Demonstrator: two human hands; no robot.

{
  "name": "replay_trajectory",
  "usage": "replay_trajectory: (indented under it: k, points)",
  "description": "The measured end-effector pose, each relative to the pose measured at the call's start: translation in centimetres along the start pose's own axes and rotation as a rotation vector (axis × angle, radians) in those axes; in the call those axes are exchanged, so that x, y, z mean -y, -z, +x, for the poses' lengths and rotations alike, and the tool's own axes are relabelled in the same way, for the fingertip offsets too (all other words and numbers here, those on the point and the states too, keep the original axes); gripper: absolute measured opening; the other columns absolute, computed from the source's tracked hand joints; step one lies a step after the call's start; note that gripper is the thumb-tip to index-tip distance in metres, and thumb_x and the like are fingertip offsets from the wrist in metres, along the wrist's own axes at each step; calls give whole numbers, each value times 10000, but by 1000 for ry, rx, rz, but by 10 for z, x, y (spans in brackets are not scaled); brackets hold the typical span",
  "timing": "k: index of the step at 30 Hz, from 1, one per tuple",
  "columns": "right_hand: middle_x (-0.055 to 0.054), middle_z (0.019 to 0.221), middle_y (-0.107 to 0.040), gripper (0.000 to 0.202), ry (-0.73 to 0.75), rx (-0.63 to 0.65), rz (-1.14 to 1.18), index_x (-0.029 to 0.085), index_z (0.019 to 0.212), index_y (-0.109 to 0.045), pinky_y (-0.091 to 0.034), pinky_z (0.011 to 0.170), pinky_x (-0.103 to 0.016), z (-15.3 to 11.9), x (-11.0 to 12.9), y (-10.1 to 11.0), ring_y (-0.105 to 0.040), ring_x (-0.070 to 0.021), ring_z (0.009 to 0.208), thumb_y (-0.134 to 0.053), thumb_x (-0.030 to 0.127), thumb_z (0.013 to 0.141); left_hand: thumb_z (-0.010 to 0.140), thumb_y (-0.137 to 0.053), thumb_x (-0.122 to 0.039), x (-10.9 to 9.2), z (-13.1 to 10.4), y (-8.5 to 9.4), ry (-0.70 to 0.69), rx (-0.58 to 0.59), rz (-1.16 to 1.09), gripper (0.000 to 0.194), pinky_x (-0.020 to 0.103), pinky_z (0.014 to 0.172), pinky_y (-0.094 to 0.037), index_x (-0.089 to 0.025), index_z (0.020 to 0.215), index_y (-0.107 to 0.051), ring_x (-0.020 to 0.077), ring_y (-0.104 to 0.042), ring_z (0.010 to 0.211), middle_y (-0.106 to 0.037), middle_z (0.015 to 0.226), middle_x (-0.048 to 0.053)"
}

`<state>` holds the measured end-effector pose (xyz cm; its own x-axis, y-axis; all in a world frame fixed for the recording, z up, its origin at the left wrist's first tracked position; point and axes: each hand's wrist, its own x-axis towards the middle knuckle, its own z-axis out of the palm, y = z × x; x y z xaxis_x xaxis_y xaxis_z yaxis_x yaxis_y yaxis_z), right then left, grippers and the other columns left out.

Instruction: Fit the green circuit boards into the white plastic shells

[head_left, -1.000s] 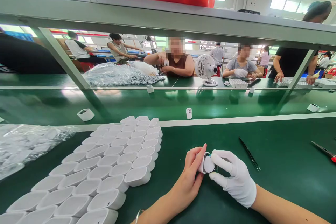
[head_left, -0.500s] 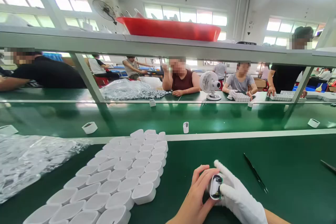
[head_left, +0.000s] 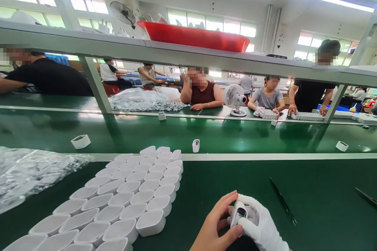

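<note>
A small white housing (head_left: 238, 212) with a dark opening is held between both hands near the bottom of the view. My bare left hand (head_left: 217, 223) grips its left side, fingertips at the top and thumb at the lower edge. On the right side, my white-gloved right hand (head_left: 257, 219) has its fingers and thumb closed around the same piece. Many white cases (head_left: 132, 200) stand packed in rows to the left of my hands. Black tweezers (head_left: 283, 201) lie on the green table to the right.
Another pair of tweezers (head_left: 366, 197) lies at the far right. Clear bags (head_left: 32, 172) of parts are at the left. Beyond, white pieces sit on a green belt (head_left: 235, 141); a red tray (head_left: 196, 37) rests on the shelf above. People sit and stand opposite.
The housing has turned in my hands, and the right fingers have closed further around it. Pieces on the belt have shifted left. The whole view has tilted slightly.
</note>
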<state>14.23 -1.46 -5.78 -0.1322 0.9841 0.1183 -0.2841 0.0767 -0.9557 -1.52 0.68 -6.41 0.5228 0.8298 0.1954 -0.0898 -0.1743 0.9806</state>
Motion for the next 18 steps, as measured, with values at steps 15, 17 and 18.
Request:
replay_trajectory:
  k: [15,17,18]
  points:
    - [-106,1038,-672,495,-31,39,-187,194,1101,-610,-494,900,-405,0,-3,12,-644,-251,956,-719,451,692,469,-843,-367,-9,4,-4,253,-137,-162,654,283,665,-473,-112,1046,-669,161,-592,665,-678,796,65]
    - [-114,1069,-664,439,-31,86,-280,201,1134,-603,-494,906,-413,-1,1,16,-646,-252,963,-659,426,760,483,-827,-369,-15,5,-3,265,-100,-133,496,262,635,-458,-118,896,-717,145,-570,628,-670,751,49]
    - [-118,1098,-654,433,6,95,-366,211,1153,-598,-500,903,-418,-2,2,18,-644,-259,971,-646,411,772,491,-820,-380,-17,6,-2,275,-89,-136,454,254,623,-451,-118,850,-723,143,-565,619,-668,735,46]
